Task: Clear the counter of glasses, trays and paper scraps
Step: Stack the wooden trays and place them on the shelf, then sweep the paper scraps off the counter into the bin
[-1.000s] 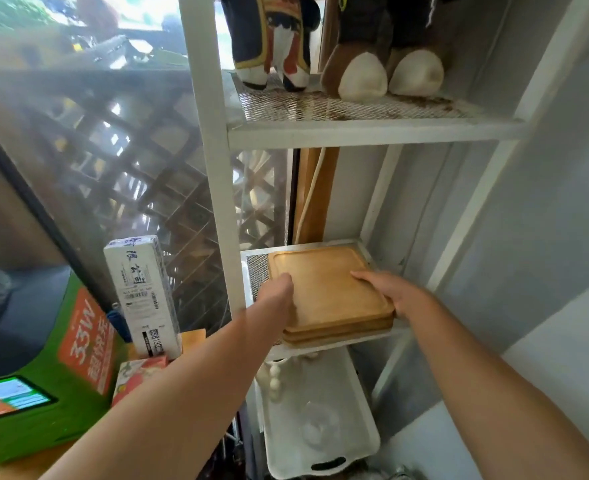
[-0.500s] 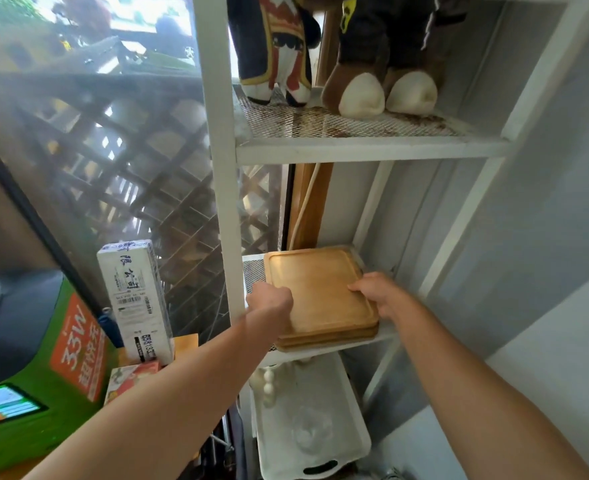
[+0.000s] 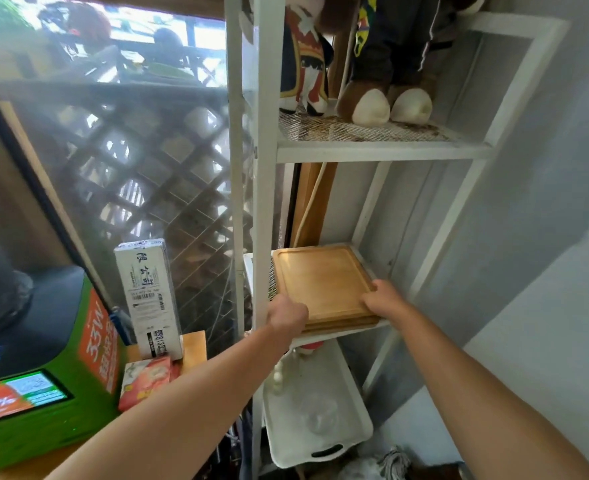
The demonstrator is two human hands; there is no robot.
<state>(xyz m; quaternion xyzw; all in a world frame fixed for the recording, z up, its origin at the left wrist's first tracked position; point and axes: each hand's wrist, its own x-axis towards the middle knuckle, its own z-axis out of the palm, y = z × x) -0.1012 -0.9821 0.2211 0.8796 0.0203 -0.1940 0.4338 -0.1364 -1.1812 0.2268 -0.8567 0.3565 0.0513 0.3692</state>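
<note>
The left hand [image 3: 288, 315] covers the near left corner of the wooden trays [image 3: 322, 284], and the right hand [image 3: 383, 299] covers part of their near right edge; its fingers are curled out of sight, so the grip itself cannot be read. The stack's count is unclear from its edge. The plush toys [image 3: 372, 64] are cut off by the top edge. A clear item in the white tray [image 3: 321, 441] below is too faint to identify. The green machine [image 3: 43, 386] is blurred and cropped at left.
</note>
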